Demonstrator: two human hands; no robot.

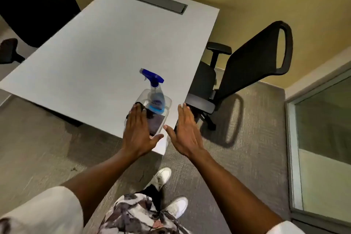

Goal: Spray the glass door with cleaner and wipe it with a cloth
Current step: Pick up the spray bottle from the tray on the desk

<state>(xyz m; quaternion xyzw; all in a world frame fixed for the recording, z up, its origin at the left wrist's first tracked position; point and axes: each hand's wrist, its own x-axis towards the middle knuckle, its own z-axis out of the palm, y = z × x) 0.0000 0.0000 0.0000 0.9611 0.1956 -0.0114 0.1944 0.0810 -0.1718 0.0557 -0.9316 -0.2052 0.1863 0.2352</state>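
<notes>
A clear spray bottle (155,91) with a blue trigger head and blue liquid stands in a clear plastic tray (168,109) near the table's front right corner. A dark cloth (154,121) lies in the same tray, in front of the bottle. My left hand (137,129) is flat with fingers together, held over the tray's left side and partly covering the cloth. My right hand (185,129) is open and flat, just right of the tray, over the table's edge. Neither hand holds anything. The glass door (322,138) is at the right edge of the view.
The grey table (95,53) has a dark cable hatch (161,2) at its far end. A black office chair (247,66) stands to the table's right, another chair's arm (9,49) at the far left. Carpet floor lies below, with my white shoes (171,195).
</notes>
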